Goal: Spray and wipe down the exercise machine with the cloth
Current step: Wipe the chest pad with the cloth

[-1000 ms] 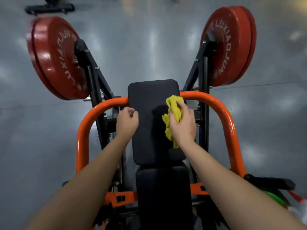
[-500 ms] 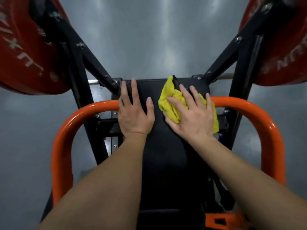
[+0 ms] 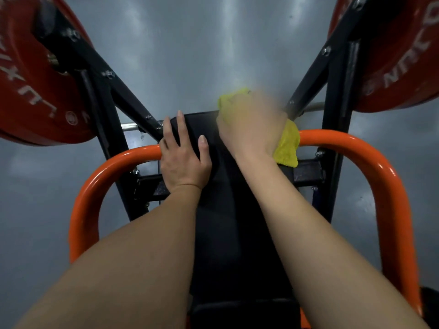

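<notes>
The exercise machine's black back pad (image 3: 228, 210) runs up the middle of the head view, inside an orange tube frame (image 3: 380, 167). My left hand (image 3: 183, 157) rests flat on the pad's upper left part, fingers straight and spread. My right hand (image 3: 251, 124) lies over the yellow cloth (image 3: 287, 148) and presses it on the pad's top right corner. That hand is motion-blurred, so its fingers are not distinct. Cloth shows beyond the hand at the top left and at the lower right. No spray bottle is in view.
Red weight plates hang at the upper left (image 3: 35, 91) and upper right (image 3: 399, 67) on black steel arms (image 3: 128, 100) that slant in towards the pad. Grey glossy floor (image 3: 190, 55) lies beyond and to both sides.
The view has closed in on the pad's top. My right hand slid the cloth up and right to the top corner. My left hand went from curled to flat and has stayed put since.
</notes>
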Tool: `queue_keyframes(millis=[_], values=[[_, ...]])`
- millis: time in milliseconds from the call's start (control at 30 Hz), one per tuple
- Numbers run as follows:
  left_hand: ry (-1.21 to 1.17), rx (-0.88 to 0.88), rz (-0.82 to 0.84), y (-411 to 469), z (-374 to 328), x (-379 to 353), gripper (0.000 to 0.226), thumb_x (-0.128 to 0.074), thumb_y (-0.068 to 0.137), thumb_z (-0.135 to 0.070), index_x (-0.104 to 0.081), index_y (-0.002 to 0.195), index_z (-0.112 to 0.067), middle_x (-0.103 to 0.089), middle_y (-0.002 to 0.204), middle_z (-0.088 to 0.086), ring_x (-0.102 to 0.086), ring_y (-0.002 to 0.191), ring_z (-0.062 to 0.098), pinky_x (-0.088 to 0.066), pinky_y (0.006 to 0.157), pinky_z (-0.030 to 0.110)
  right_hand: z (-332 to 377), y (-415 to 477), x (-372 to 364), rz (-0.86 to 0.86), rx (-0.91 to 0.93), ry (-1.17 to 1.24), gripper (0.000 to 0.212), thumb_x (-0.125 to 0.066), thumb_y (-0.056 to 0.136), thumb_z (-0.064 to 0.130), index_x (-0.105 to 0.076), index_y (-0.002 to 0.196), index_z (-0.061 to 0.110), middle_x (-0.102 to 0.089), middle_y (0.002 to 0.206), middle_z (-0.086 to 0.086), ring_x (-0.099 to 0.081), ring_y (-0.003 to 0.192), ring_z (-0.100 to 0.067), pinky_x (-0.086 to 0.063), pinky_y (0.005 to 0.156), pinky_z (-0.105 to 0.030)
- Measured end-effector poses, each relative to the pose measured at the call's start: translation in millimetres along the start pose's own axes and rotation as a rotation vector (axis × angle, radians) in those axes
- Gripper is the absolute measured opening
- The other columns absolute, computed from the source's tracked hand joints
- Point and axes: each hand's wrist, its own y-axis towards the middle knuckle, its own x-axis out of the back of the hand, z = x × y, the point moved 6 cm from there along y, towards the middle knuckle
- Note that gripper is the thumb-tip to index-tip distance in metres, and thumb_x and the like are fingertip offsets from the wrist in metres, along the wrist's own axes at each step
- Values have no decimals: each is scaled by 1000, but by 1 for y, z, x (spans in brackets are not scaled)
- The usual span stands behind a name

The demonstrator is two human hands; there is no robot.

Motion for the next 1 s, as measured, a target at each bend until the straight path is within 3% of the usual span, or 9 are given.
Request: queue_keyframes(millis=[133, 433, 533, 633, 733, 800, 867, 933, 1000], values=[[8, 2, -21, 1, 0, -1, 71, -33, 100, -52, -21, 164, -23, -21, 168, 10, -43, 133, 38, -52, 94, 55, -28, -45, 6, 33, 84, 52, 48, -57, 81, 63, -63, 118, 33, -56, 122, -4, -53, 104, -30, -41, 81, -46], [11, 13, -56, -1, 1, -2, 68, -35, 103, -50, -17, 164, -26, -18, 168, 8, -40, 136, 36, -48, 97, 53, -79, -151, 1, 189, -160, 127, 57, -65, 75, 65, -57, 120, 32, -45, 108, -6, -52, 92, -31, -50, 72, -45], [18, 3, -57, 0, 0, -2, 69, -33, 102, -52, -17, 164, -26, -19, 168, 9, -41, 136, 36, -49, 95, 52, -81, -148, 5, 346, -217, 197, 55, -67, 76, 64, -54, 121, 36, -43, 107, -1, -55, 97, -31, -50, 81, -42], [17, 1, -55, -1, -1, -2, 72, -30, 98, -54, -20, 164, -26, -22, 167, 9, -44, 132, 36, -51, 91, 51, -84, -117, 19, 434, -318, 443, 46, -67, 78, 59, -59, 118, 39, -51, 108, 5, -59, 109, -30, -45, 92, -39], [11, -1, -48, 2, 1, -3, 74, -28, 97, -55, -20, 163, -25, -23, 166, 9, -44, 131, 36, -52, 88, 51, -85, -69, 57, 205, -351, 763, 38, -67, 74, 56, -66, 105, 34, -68, 99, 11, -65, 97, -17, -53, 90, -39], [20, 3, -51, 2, 2, -3, 74, -28, 97, -56, -20, 163, -26, -23, 166, 9, -43, 132, 35, -54, 87, 51, -79, -35, 72, 60, -312, 828, 35, -66, 77, 55, -66, 105, 33, -68, 101, 11, -64, 94, -11, -52, 89, -34], [22, 4, -53, 1, 2, -3, 73, -29, 97, -55, -20, 163, -25, -23, 166, 8, -44, 131, 35, -55, 86, 51, -66, -8, 56, 69, -277, 662, 46, -62, 84, 58, -59, 122, 33, -59, 123, 2, -55, 109, -18, -42, 99, -34], [26, 5, -58, 1, 2, -3, 73, -29, 97, -56, -21, 163, -25, -24, 166, 8, -45, 129, 35, -55, 85, 51, -52, -6, 23, 106, -297, 423, 71, -58, 86, 65, -48, 140, 21, -45, 142, -8, -45, 125, -33, -34, 106, -44], [31, 10, -57, 2, 2, -3, 74, -28, 96, -56, -21, 163, -26, -24, 166, 8, -45, 129, 34, -54, 85, 51, -45, -23, 6, -41, -260, 432, 78, -61, 84, 64, -47, 143, 15, -43, 148, -10, -43, 130, -36, -35, 105, -50]])
